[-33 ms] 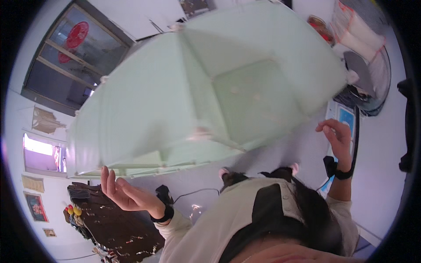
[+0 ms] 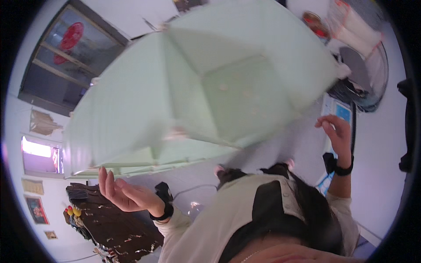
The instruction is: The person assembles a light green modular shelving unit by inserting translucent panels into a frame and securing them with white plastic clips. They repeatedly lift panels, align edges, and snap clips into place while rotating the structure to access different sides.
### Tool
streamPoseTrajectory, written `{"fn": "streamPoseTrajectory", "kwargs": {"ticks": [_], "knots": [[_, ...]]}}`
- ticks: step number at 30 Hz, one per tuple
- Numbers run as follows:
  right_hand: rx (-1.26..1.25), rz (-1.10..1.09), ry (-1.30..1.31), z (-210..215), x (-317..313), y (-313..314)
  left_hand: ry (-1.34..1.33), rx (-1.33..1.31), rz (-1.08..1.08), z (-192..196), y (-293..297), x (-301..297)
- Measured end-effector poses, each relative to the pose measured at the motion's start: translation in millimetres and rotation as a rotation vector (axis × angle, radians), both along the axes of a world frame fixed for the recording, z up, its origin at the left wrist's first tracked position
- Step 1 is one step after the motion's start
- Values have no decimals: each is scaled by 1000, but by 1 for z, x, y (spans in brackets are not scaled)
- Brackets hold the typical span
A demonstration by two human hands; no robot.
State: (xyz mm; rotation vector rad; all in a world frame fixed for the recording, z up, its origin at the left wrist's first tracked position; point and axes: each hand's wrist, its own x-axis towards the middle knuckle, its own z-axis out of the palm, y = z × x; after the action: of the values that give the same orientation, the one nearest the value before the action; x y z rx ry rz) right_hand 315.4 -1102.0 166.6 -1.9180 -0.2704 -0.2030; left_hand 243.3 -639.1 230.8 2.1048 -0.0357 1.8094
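The pale green sheet (image 2: 193, 87) is spread in the air, creased, not yet laid flat; left hand (image 2: 125, 193) at 7 o'clock and right hand (image 2: 335, 133) at 3 o'clock are both open, holding nothing.

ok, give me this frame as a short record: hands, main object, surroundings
left hand: open, palm up, just below the edge of the pale green box, contact unclear
right hand: open, fingers curled, apart from the box
pale green box: large, open, blurred, inside facing the camera
wrists: black band on each
surroundings: dark window frame, dark wooden table
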Motion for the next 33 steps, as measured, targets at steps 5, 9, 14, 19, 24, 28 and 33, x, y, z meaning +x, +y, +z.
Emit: {"fn": "streamPoseTrajectory", "kwargs": {"ticks": [5, 9, 14, 19, 24, 28, 33], "knots": [[83, -150, 162, -25, 15, -161, 23, -53, -344, -28, -210, 55], [225, -65, 205, -28, 64, -240, 523, -87, -965, -23, -348, 89], [398, 8, 335, -46, 173, -254, 1213, 46, -1487, -51, -459, 160], [288, 269, 435, -74, 301, -234, 1580, -529, -1166, -84, -477, 214], [228, 370, 607, -115, 418, -245, 1302, -923, -661, -97, -482, 237], [201, 215, 815, -163, 504, -259, 1161, -1107, -317, -90, -493, 266], [213, 507, 879, -189, 661, -225, 837, -851, -84, -76, -517, 345]]}}
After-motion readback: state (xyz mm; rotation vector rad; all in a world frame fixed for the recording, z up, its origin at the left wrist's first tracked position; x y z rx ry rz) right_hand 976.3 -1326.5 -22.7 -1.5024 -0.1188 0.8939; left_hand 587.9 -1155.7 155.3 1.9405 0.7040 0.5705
